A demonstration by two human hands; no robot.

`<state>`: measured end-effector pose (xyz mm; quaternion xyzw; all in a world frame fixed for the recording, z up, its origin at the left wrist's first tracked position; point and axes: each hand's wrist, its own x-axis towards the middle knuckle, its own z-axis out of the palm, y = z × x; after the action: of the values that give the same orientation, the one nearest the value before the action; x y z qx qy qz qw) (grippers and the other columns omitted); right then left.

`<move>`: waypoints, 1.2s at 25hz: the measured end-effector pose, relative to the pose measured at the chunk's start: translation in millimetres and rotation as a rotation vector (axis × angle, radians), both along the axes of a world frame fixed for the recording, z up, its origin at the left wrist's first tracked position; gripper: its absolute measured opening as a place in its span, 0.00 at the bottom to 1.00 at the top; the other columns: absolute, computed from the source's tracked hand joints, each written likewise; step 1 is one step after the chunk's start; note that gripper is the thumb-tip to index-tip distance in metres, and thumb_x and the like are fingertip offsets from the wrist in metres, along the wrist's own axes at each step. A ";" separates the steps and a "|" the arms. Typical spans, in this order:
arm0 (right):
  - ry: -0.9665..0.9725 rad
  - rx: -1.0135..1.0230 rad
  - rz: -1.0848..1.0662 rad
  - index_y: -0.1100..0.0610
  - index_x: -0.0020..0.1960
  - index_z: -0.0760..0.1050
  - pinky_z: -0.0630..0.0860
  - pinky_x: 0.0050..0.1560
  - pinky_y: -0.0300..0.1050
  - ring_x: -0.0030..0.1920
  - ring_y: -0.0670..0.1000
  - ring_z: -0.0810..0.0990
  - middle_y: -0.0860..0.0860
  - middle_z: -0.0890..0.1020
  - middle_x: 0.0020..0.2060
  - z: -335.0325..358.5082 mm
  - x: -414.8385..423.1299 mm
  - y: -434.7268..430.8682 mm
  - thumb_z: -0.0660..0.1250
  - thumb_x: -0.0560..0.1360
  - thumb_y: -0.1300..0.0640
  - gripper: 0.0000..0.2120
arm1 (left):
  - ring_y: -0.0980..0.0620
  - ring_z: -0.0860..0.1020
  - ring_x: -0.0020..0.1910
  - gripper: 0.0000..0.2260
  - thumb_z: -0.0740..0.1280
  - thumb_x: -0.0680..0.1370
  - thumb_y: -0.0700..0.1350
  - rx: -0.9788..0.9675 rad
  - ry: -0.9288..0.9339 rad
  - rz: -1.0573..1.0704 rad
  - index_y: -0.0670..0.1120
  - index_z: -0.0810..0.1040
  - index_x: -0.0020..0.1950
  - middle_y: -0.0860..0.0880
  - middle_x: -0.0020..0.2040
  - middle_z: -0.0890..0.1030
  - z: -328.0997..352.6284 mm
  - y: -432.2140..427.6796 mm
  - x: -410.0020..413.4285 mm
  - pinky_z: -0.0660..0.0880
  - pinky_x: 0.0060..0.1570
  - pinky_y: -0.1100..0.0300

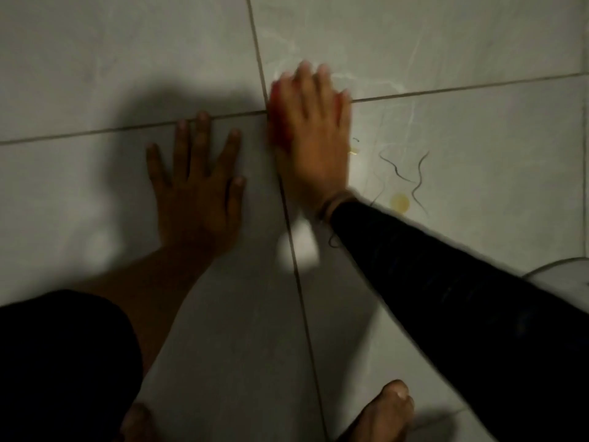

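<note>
Several hairs (414,177) — and a yellow spot (400,201) — lie beside the right hand (314,135).

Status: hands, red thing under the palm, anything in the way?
Left hand flat on the floor tile, fingers spread. Right hand pressing a red pad, blurred, at the grout crossing. Hair strands and a yellow spot just right of it.

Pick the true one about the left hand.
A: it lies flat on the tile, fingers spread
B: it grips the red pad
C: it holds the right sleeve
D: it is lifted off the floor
A: the left hand lies flat on the tile with its fingers spread, apart from the red pad, which sits under the right hand.
</note>
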<state>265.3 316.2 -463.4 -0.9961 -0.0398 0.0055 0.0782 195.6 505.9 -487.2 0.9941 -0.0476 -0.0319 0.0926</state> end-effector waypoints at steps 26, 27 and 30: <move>0.338 -0.077 -0.030 0.51 0.76 0.70 0.64 0.72 0.63 0.78 0.67 0.69 0.57 0.69 0.77 15.3 -227.2 -120.5 0.62 0.83 0.43 0.24 | 0.38 0.47 0.90 0.31 0.52 0.86 0.60 -0.020 0.045 -0.001 0.59 0.54 0.90 0.44 0.91 0.47 -10.5 6.4 -3.3 0.43 0.81 0.28; 0.309 -0.094 -0.205 0.54 0.79 0.69 0.61 0.76 0.64 0.81 0.68 0.65 0.59 0.67 0.80 10.3 -206.8 -137.1 0.61 0.82 0.43 0.28 | 0.37 0.47 0.90 0.31 0.51 0.86 0.60 -0.016 0.040 0.000 0.59 0.54 0.90 0.44 0.91 0.47 -10.8 5.7 -3.2 0.43 0.81 0.28; 0.215 -0.059 -0.497 0.54 0.87 0.57 0.49 0.86 0.64 0.88 0.63 0.52 0.58 0.57 0.88 -0.9 -165.4 -132.2 0.55 0.83 0.44 0.35 | 0.36 0.47 0.89 0.31 0.50 0.86 0.60 -0.031 0.046 -0.010 0.58 0.52 0.90 0.44 0.91 0.46 -9.9 4.9 -1.8 0.43 0.81 0.27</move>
<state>99.9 184.0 -464.3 -0.9708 0.2148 0.0929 0.0518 193.9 510.8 -497.0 0.9913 -0.0511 -0.0544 0.1088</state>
